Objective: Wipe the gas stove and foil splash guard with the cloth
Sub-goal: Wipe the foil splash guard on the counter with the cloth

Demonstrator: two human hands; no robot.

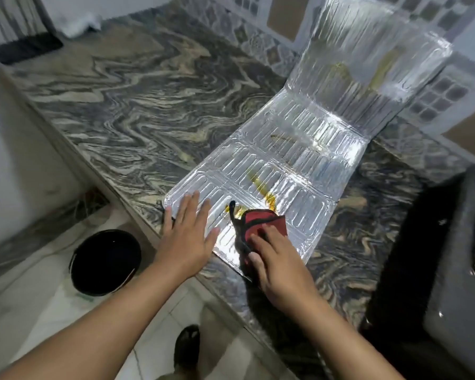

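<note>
Foil splash guard (pixel 294 149) on counter: L hand (pixel 187 237) flat, fingers spread; R hand (pixel 277 267) palm-down, pressed red cloth (pixel 261 223).

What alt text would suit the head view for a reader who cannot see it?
A right hand presses a red cloth on a yellow-stained foil splash guard lying on a marble counter; the left hand holds the foil flat.

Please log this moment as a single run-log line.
left hand flat on foil splash guard | right hand pressing red cloth on yellow stains | gas stove untouched
</note>
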